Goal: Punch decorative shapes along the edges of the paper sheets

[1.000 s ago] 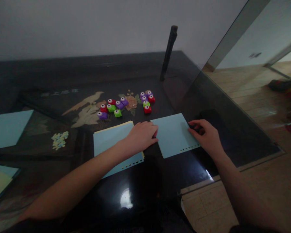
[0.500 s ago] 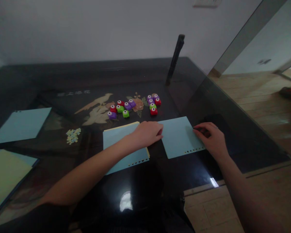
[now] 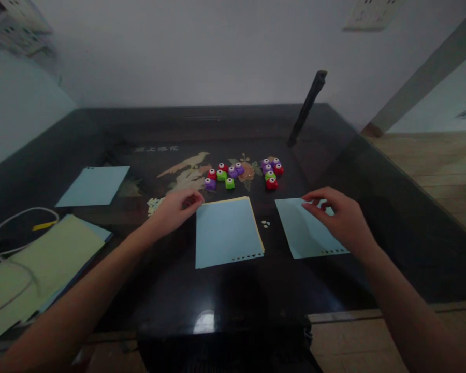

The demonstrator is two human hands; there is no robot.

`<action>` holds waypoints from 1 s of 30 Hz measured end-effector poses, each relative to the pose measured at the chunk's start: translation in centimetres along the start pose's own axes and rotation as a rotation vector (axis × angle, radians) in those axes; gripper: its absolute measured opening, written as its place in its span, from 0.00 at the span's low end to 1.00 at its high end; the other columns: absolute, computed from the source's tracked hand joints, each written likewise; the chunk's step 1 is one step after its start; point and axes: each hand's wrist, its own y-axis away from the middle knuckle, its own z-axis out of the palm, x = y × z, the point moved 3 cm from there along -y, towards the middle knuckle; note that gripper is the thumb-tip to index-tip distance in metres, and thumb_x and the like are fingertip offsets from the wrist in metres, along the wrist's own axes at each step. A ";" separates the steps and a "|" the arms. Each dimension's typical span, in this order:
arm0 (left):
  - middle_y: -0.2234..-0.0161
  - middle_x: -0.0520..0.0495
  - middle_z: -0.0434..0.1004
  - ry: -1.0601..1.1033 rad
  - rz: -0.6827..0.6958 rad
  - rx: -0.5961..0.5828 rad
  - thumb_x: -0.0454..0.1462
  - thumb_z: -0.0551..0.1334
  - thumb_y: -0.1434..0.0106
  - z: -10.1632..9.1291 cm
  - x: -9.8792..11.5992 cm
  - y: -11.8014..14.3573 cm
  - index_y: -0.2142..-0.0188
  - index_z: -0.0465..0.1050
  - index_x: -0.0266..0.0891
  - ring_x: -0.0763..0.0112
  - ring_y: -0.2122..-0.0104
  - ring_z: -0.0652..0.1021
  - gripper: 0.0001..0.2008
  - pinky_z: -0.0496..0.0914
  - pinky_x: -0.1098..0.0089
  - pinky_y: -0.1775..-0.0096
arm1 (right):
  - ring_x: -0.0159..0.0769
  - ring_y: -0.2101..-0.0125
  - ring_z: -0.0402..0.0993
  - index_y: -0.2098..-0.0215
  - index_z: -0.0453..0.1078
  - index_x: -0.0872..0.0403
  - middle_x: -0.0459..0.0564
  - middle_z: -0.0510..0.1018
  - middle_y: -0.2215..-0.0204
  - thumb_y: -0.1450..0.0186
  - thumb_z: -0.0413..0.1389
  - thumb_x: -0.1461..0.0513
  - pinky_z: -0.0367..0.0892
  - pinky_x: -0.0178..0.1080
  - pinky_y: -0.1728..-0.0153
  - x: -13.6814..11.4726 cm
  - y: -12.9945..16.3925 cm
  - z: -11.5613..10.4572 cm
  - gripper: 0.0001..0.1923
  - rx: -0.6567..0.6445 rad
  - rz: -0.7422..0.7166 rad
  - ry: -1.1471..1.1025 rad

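Note:
My left hand (image 3: 179, 208) is closed, thumb and fingers drawn together at the upper left corner of the left sheet; whatever they hold, if anything, is hidden. Under and beside it lies a pile of small paper cut-outs (image 3: 154, 205), partly covered by the hand. The left blue paper sheet (image 3: 227, 230) rests on a yellow one and has small punched holes along its lower edge. My right hand (image 3: 330, 213) hovers over the right blue sheet (image 3: 297, 230), also punched, with thumb and forefinger slightly apart. Between the sheets are a few tiny paper bits (image 3: 265, 224).
Behind the sheets sit several small craft punches (image 3: 230, 183) in purple, green and red, in two groups (image 3: 271, 183). A black post (image 3: 308, 106) rises at the back right. On the left are a blue sheet (image 3: 95, 186), yellow paper (image 3: 42, 264) and a white cable (image 3: 8, 215).
My left hand has moved left from between the two sheets to the left sheet's far corner, uncovering the paper bits. My right hand has lifted from the right sheet's edge. The view has shifted.

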 end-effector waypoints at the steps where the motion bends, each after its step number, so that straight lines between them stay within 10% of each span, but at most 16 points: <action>1: 0.66 0.47 0.77 0.012 -0.021 0.014 0.40 0.55 0.37 0.1 -0.8 0.6 0.63 0.71 0.39 0.66 0.65 0.76 0.09 0.70 0.66 0.61 | 0.38 0.71 0.72 0.64 0.73 0.52 0.51 0.78 0.68 0.38 0.57 0.57 0.68 0.41 0.70 -0.9 -0.8 0.9 0.07 -0.043 -0.035 -0.019; 11: 0.51 0.42 0.72 -0.138 0.122 0.101 0.38 0.57 0.36 2.1 -2.0 2.6 0.51 0.68 0.40 0.59 0.49 0.70 0.14 0.63 0.56 0.46 | 0.48 0.53 0.70 0.54 0.70 0.53 0.56 0.74 0.55 0.40 0.62 0.59 0.65 0.49 0.51 -4.7 -4.5 10.2 0.16 -0.351 -0.298 0.055; 30: 0.53 0.42 0.68 -0.247 0.100 0.032 0.45 0.62 0.38 2.8 -2.5 2.0 0.48 0.67 0.41 0.56 0.51 0.68 0.21 0.64 0.57 0.49 | 0.51 0.56 0.67 0.56 0.68 0.53 0.55 0.69 0.59 0.46 0.66 0.55 0.66 0.50 0.55 -3.7 -4.6 11.9 0.22 -0.389 -0.220 0.095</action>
